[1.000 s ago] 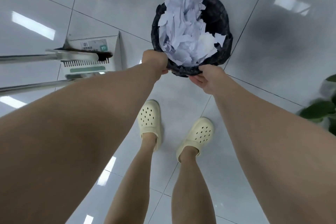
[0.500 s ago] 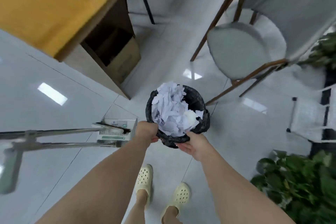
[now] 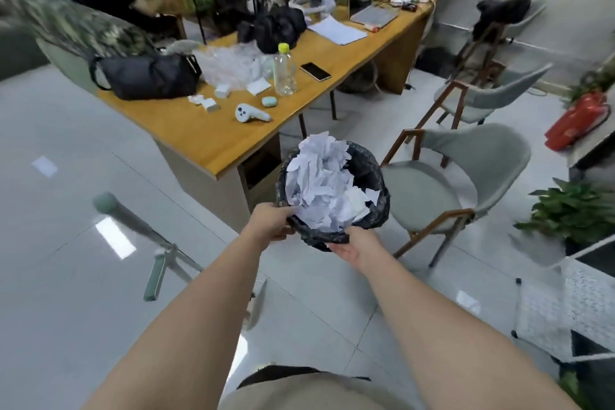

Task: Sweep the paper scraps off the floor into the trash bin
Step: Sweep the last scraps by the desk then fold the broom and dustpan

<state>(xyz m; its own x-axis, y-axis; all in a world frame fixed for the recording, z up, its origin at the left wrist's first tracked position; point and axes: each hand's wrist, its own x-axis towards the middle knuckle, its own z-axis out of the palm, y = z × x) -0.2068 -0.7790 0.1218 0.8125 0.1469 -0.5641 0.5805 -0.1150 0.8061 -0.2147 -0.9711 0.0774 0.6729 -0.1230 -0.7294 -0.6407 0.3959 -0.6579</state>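
A trash bin (image 3: 372,176) lined with a black bag is lifted off the floor in front of me. It is heaped with white paper scraps (image 3: 321,181). My left hand (image 3: 271,221) grips the bin's near-left rim, fingers curled over the edge. My right hand (image 3: 354,245) holds the bin's near side from below, palm up against the bag. The broom and dustpan handles (image 3: 146,233) stand blurred at the left, apart from both hands.
A wooden desk (image 3: 213,140) with bags, a bottle and a phone stands just behind the bin. Grey chairs (image 3: 466,170) are on the right, with a potted plant (image 3: 575,210) and a red fire extinguisher (image 3: 579,120) beyond. A person sits at far left.
The bin has risen off the floor in both hands. My view has tilted up from my feet and the floor to the desk and chairs.
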